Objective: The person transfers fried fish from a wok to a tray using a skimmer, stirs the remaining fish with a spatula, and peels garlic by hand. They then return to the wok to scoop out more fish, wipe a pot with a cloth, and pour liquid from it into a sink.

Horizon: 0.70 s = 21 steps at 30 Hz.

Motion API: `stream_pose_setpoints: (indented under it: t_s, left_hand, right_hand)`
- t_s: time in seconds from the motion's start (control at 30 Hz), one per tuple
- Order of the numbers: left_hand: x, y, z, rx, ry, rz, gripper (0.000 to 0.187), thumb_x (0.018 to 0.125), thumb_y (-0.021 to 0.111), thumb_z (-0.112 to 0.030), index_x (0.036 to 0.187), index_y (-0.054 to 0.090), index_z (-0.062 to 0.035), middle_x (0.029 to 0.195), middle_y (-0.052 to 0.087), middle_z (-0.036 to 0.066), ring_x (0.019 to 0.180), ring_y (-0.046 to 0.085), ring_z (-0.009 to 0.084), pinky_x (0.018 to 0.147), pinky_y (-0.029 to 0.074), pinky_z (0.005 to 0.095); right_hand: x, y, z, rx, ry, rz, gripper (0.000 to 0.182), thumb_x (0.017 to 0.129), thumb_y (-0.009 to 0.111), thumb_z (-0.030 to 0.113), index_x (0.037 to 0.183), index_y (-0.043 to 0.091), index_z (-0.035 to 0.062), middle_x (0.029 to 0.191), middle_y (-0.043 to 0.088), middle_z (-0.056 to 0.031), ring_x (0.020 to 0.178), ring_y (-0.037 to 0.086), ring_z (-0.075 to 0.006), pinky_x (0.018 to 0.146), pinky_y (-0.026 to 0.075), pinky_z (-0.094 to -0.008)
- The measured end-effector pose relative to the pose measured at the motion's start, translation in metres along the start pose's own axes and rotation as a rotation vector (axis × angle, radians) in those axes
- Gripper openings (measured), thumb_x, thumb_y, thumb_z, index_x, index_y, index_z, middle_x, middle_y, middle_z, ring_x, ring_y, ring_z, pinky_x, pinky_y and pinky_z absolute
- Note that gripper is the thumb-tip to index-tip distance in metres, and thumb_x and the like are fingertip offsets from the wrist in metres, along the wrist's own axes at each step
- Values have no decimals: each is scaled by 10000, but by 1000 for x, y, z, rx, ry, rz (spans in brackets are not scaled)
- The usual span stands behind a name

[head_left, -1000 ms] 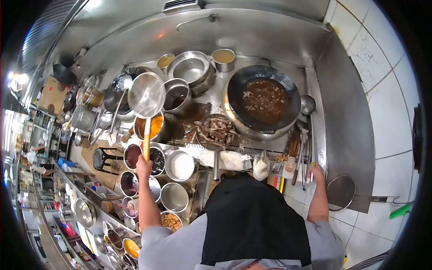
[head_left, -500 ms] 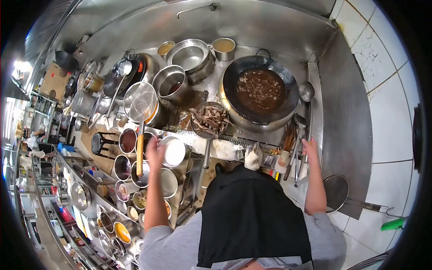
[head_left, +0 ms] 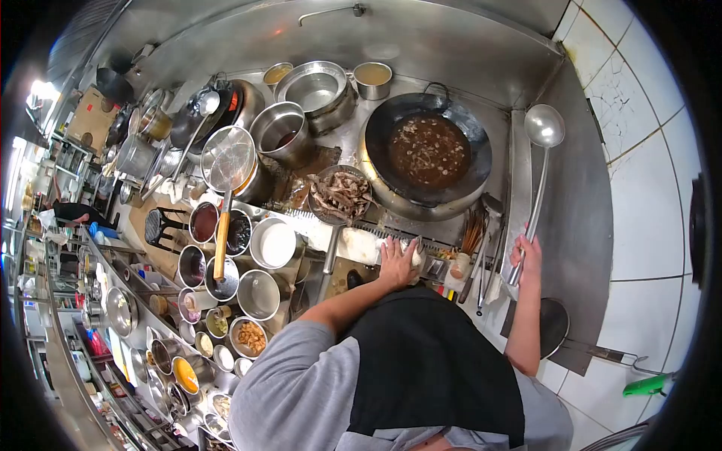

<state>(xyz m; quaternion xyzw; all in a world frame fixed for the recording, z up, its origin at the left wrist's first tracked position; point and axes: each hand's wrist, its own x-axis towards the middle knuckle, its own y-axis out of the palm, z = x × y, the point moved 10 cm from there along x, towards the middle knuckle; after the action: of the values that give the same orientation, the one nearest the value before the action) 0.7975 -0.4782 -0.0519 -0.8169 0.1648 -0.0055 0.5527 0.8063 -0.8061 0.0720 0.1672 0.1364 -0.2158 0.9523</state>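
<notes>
My right hand (head_left: 526, 257) is wrapped round the handle of a long metal ladle (head_left: 544, 126), held up at the right with its bowl by the steel side wall. My left hand (head_left: 397, 264) reaches across to the front edge of the stove, its fingers spread over a crumpled white cloth (head_left: 418, 257); the contact under the palm is hidden. Ahead of my hands, a black wok (head_left: 474, 143) holds dark brown liquid (head_left: 430, 150) with pale bits. Left of it lies a strainer with cooked dark strips (head_left: 340, 194), its handle (head_left: 331, 252) pointing toward me.
Brushes (head_left: 473, 231) and other utensils stand by the front edge. A wire skimmer (head_left: 228, 159) with a wooden handle lies across a pot. Several seasoning pots, including one with white contents (head_left: 273, 243), fill the left side. A dark round strainer (head_left: 553, 328) hangs low at the right.
My left hand has moved right from beside the pots to the white cloth. My right hand has raised the ladle from the stove's right edge, up and to the right.
</notes>
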Motion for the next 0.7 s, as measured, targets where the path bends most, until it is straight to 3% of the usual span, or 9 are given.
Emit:
stream_pose_setpoints:
  t_s: [0.1, 0.17, 0.23, 0.33, 0.37, 0.43, 0.5, 0.57, 0.7]
  left_hand:
    - [6, 7, -11, 76, 94, 35, 745, 740, 682, -373, 1354, 335, -132, 1331, 355, 288, 1290, 264, 472, 1056, 249, 536]
    - [20, 35, -7, -216, 61, 240, 649, 711, 707, -282, 1259, 402, -118, 1247, 417, 280, 1192, 389, 459, 985, 360, 500]
    - [34, 39, -3, -214, 102, 140, 618, 684, 721, -217, 1203, 416, -79, 1139, 474, 269, 1099, 465, 432, 917, 424, 464]
    - [55, 53, 29, -559, 77, 120, 700, 695, 740, -217, 1244, 374, 16, 1140, 520, 256, 1077, 517, 373, 907, 443, 412]
    - [50, 46, 38, -904, -86, 214, 563, 736, 731, -190, 1192, 446, -24, 1068, 588, 162, 965, 586, 306, 841, 475, 380]
    - [35, 7, 25, -1591, -72, 333, 514, 780, 701, -135, 1211, 442, -30, 1067, 601, 124, 955, 606, 259, 841, 493, 380]
    - [14, -21, 35, -1899, -313, 322, 472, 842, 638, -157, 1249, 435, -32, 1109, 594, 142, 993, 605, 255, 882, 491, 413]
    - [7, -22, 33, -2310, -421, 445, 483, 934, 478, -359, 1295, 435, -41, 1201, 565, 161, 1035, 595, 318, 885, 479, 520]
    - [30, -20, 30, -2181, -575, 384, 456, 954, 421, -403, 1206, 511, -35, 1149, 607, 123, 1011, 613, 277, 895, 488, 434]
  right_hand:
    - [14, -8, 4, 0, -32, 76, 160, 887, 545, 102, 1009, 443, 94, 624, 427, 3, 402, 391, -64, 306, 320, -226]
    - [15, -14, 1, -273, -4, 40, 102, 881, 534, 83, 909, 436, 89, 669, 462, -13, 403, 389, -60, 317, 316, -218]
    - [9, -11, -1, -275, 35, 43, 95, 882, 534, 77, 892, 439, 83, 675, 460, -17, 407, 393, -60, 323, 322, -216]
    - [9, 3, 3, -67, 71, 120, 107, 891, 532, 86, 875, 426, 85, 683, 457, -12, 410, 391, -53, 319, 315, -215]
    - [12, 3, 7, -69, 67, 123, 107, 891, 532, 86, 875, 426, 85, 683, 457, -12, 410, 391, -53, 319, 315, -215]
    - [20, 2, 12, -83, 72, 114, 157, 879, 521, 56, 1027, 470, 68, 606, 429, 6, 389, 381, -58, 310, 316, -215]
    - [21, 11, 26, -290, 20, 99, 263, 876, 526, 62, 1128, 455, 59, 580, 426, 7, 383, 383, -63, 315, 317, -224]
    - [32, 22, 38, -497, -34, 83, 369, 872, 532, 68, 1229, 440, 50, 554, 423, 7, 378, 386, -68, 319, 319, -233]
    - [70, 76, 76, -860, -151, 144, 640, 838, 576, 98, 1411, 295, 51, 564, 469, -33, 384, 414, -101, 359, 360, -285]
